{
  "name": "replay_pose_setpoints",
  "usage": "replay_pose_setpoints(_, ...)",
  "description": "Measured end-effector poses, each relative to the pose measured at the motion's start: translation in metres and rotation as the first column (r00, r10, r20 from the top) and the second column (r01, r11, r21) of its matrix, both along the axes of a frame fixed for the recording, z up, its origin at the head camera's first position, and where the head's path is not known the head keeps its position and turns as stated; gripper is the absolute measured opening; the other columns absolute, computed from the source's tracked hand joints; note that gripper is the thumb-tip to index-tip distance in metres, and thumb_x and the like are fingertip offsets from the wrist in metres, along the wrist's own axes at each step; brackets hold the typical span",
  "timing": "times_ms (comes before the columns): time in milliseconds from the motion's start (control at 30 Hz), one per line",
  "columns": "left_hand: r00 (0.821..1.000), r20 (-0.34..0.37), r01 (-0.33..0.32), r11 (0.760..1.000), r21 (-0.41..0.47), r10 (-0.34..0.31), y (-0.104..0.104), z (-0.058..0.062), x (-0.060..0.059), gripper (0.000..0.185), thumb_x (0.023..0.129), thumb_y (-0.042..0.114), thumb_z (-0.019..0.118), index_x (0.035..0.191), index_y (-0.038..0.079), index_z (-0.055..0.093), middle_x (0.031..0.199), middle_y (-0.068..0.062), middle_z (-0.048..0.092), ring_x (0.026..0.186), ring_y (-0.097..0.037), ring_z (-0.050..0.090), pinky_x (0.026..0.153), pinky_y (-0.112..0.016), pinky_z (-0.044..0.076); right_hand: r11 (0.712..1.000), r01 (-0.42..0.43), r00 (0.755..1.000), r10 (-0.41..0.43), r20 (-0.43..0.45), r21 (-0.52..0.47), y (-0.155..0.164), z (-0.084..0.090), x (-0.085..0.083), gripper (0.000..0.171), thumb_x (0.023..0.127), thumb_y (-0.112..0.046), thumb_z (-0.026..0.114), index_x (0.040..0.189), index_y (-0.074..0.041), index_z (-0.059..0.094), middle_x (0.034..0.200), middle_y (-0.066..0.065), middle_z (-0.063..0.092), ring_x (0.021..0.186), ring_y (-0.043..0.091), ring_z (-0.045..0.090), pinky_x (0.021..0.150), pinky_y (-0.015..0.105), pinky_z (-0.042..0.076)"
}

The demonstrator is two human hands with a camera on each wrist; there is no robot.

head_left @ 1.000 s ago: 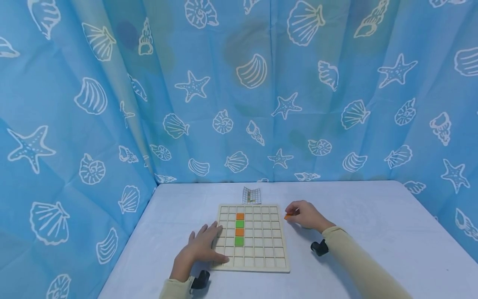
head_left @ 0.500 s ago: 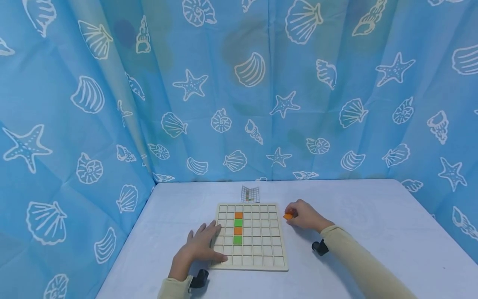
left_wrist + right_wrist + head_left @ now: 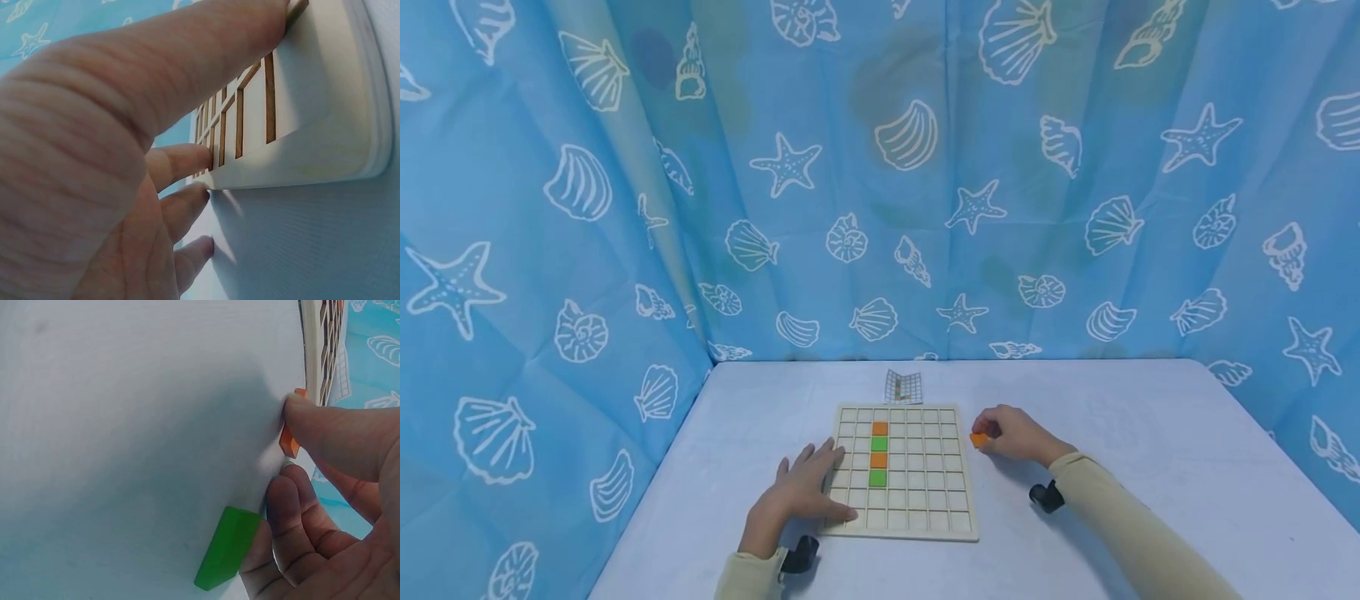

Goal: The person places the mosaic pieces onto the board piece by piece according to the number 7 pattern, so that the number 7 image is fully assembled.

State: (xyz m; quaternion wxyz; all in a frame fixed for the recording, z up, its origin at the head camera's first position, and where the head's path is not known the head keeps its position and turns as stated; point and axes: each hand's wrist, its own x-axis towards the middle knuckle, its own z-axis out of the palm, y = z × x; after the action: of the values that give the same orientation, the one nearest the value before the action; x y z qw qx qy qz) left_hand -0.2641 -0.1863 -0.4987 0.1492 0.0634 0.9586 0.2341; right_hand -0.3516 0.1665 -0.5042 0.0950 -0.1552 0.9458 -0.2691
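Observation:
A pale wooden grid board (image 3: 936, 502) lies on the table, with a column of alternating orange and green square tiles (image 3: 878, 461) set in its cells. Along the board's left side rests my left hand (image 3: 801, 492), fingers spread and fairly straight; the thumb lies over the front left part, and fingertips touch the rim in the left wrist view. Right of the board, my right hand (image 3: 1018, 435) pinches an orange tile (image 3: 291, 439) between thumb and finger. A green tile (image 3: 228, 548) shows against its lower fingers; whether they grip it I cannot tell.
Behind the board stands a small folded card (image 3: 903, 388) printed with a grid. White cloth (image 3: 1120, 417) covers the table. A blue shell-patterned curtain (image 3: 880, 208) closes off the back and sides. A black wrist camera (image 3: 1047, 497) sits under the right wrist.
The orange tile has turned a little in my right fingers and shows more of its face. Both hands stay nearly in place; the head view has shifted slightly.

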Motion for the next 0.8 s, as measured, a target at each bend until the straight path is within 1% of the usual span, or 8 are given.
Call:
replay_pose_setpoints(100, 1.000, 0.006, -0.009, 1.000, 0.003, 0.009, -0.001, 0.000, -0.001, 0.101, 0.067, 0.050, 0.088, 0.151, 0.015, 0.042, 0.163, -0.010, 0.029, 0.151, -0.041, 0.018, 0.117, -0.072, 0.005, 1.000, -0.003, 1.000, 0.003, -0.009, 0.004, -0.001, 0.000, 0.001, 0.021, 0.078, -0.005, 0.080, 0.096, -0.012, 0.072, 0.090, 0.000, 0.064, 0.085, 0.017, 0.055, 0.080, 0.037, 0.053)
replay_pose_setpoints(200, 1.000, 0.019, -0.007, 1.000, -0.007, 0.007, -0.001, 0.000, -0.001, 0.102, 0.068, 0.050, 0.087, 0.152, 0.016, 0.040, 0.163, -0.009, 0.027, 0.152, -0.041, 0.016, 0.118, -0.071, 0.003, 1.000, 0.009, 1.000, -0.009, -0.014, 0.002, -0.003, 0.000, 0.002, 0.019, 0.077, -0.006, 0.081, 0.092, -0.012, 0.070, 0.087, 0.000, 0.063, 0.084, 0.017, 0.054, 0.079, 0.036, 0.052)
replay_pose_setpoints(300, 1.000, 0.019, -0.005, 1.000, -0.002, 0.005, -0.001, 0.001, -0.001, 0.102, 0.068, 0.050, 0.087, 0.151, 0.016, 0.041, 0.163, -0.010, 0.028, 0.151, -0.041, 0.016, 0.118, -0.071, 0.003, 0.999, 0.022, 0.999, -0.023, -0.027, -0.032, -0.005, 0.002, 0.002, 0.019, 0.078, -0.005, 0.079, 0.088, -0.011, 0.065, 0.084, 0.000, 0.062, 0.080, 0.017, 0.054, 0.074, 0.033, 0.050)
replay_pose_setpoints(400, 1.000, 0.008, -0.008, 1.000, 0.014, 0.008, 0.000, 0.001, 0.000, 0.102, 0.066, 0.050, 0.088, 0.150, 0.015, 0.042, 0.162, -0.011, 0.030, 0.151, -0.042, 0.018, 0.117, -0.072, 0.004, 0.996, 0.036, 0.997, -0.040, -0.062, -0.078, -0.006, 0.003, 0.004, 0.016, 0.083, -0.004, 0.074, 0.093, -0.010, 0.063, 0.084, 0.001, 0.062, 0.077, 0.016, 0.054, 0.069, 0.030, 0.049)
replay_pose_setpoints(533, 1.000, 0.005, -0.006, 1.000, 0.014, 0.006, 0.002, 0.001, 0.001, 0.102, 0.066, 0.050, 0.088, 0.150, 0.015, 0.042, 0.162, -0.010, 0.030, 0.151, -0.041, 0.018, 0.118, -0.071, 0.004, 0.991, 0.024, 0.992, -0.039, -0.117, -0.129, -0.012, 0.006, 0.006, 0.015, 0.090, -0.004, 0.067, 0.104, -0.008, 0.066, 0.087, 0.003, 0.063, 0.076, 0.016, 0.055, 0.066, 0.028, 0.050)
replay_pose_setpoints(633, 1.000, 0.002, -0.008, 1.000, 0.011, 0.008, 0.002, 0.000, 0.001, 0.102, 0.066, 0.050, 0.088, 0.150, 0.015, 0.042, 0.162, -0.010, 0.030, 0.151, -0.041, 0.018, 0.118, -0.071, 0.004, 0.990, 0.001, 0.992, -0.019, -0.123, -0.140, -0.021, 0.008, 0.007, 0.014, 0.091, -0.005, 0.067, 0.105, -0.008, 0.069, 0.087, 0.002, 0.063, 0.076, 0.015, 0.056, 0.064, 0.028, 0.050)
replay_pose_setpoints(733, 1.000, 0.001, -0.009, 1.000, 0.007, 0.009, 0.001, 0.000, 0.001, 0.102, 0.066, 0.051, 0.088, 0.150, 0.016, 0.042, 0.163, -0.010, 0.029, 0.151, -0.041, 0.018, 0.118, -0.071, 0.004, 0.990, -0.003, 0.993, -0.014, -0.115, -0.141, -0.035, 0.008, 0.011, 0.014, 0.091, -0.005, 0.067, 0.104, -0.009, 0.070, 0.090, 0.001, 0.064, 0.078, 0.014, 0.056, 0.067, 0.028, 0.051)
replay_pose_setpoints(800, 1.000, -0.003, -0.005, 1.000, 0.004, 0.005, 0.000, 0.000, 0.001, 0.102, 0.066, 0.051, 0.088, 0.150, 0.016, 0.042, 0.163, -0.010, 0.029, 0.151, -0.041, 0.018, 0.117, -0.072, 0.005, 0.990, -0.002, 0.994, -0.014, -0.112, -0.139, -0.048, 0.008, 0.016, 0.016, 0.091, -0.003, 0.067, 0.105, -0.009, 0.071, 0.095, 0.001, 0.066, 0.083, 0.014, 0.058, 0.072, 0.030, 0.054)
